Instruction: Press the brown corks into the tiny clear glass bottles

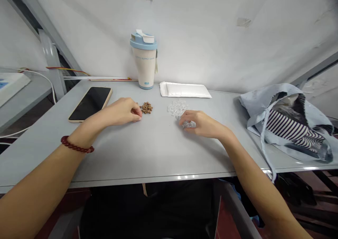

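Note:
My left hand [124,111] rests on the grey table at the left edge of a small pile of brown bead-like pieces [146,107]. Its fingers are bent and pressed together; whatever may lie between the tips is hidden. To the right, small clear pieces [177,108] are spread on the tabletop. My right hand [196,123] is just below and right of them, fingers curled round a clear, transparent item [189,124] whose exact shape is hard to make out.
A black-screened phone [90,104] lies at the left. Against the wall stand a cream cup with a blue lid [145,61] and a flat white packet [185,90]. A light blue cloth bag [287,123] sits on the right. The table's front edge [158,180] is near my body.

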